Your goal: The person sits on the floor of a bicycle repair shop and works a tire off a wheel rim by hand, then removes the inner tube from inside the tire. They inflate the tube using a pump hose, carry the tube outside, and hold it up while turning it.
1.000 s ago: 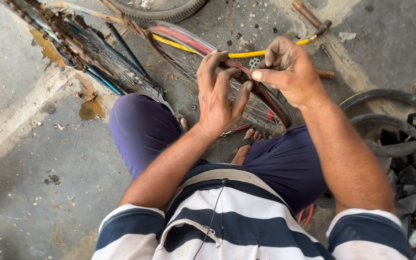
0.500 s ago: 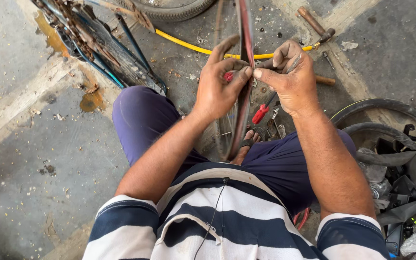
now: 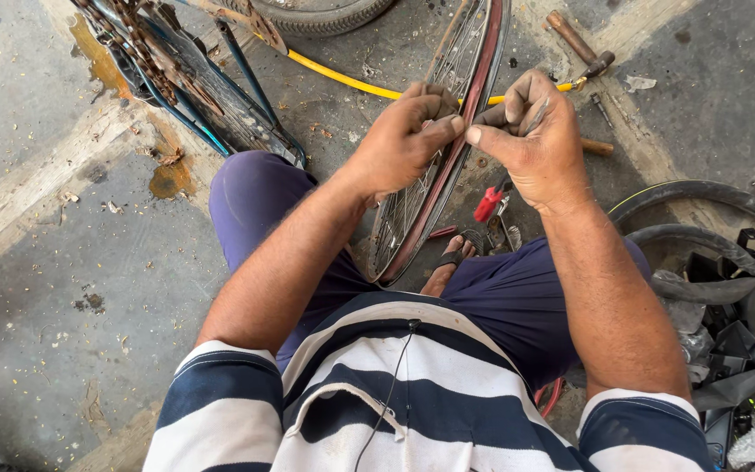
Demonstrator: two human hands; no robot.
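A bare bicycle wheel rim (image 3: 474, 79) with thin spokes stands upright between my knees, its reddish edge running from the top of the view down toward my foot. My left hand (image 3: 399, 140) is closed on the left side of the rim about halfway up. Across from it, my right hand (image 3: 530, 135) pinches the same stretch of rim from the right, thumb pointing at the left thumb. Both hands are grimy. What the fingertips press is hidden.
A bicycle frame with rusty chain (image 3: 163, 65) lies at the upper left. A yellow hose (image 3: 342, 79) and a tyre (image 3: 325, 13) lie behind the rim. A hammer (image 3: 578, 44) and red-handled pliers (image 3: 489, 203) rest on the concrete. Black tyres and tubes (image 3: 709, 253) pile at right.
The rim has swung from lying tilted across my lap to standing upright. Both hands have closed together on its edge and stayed there.
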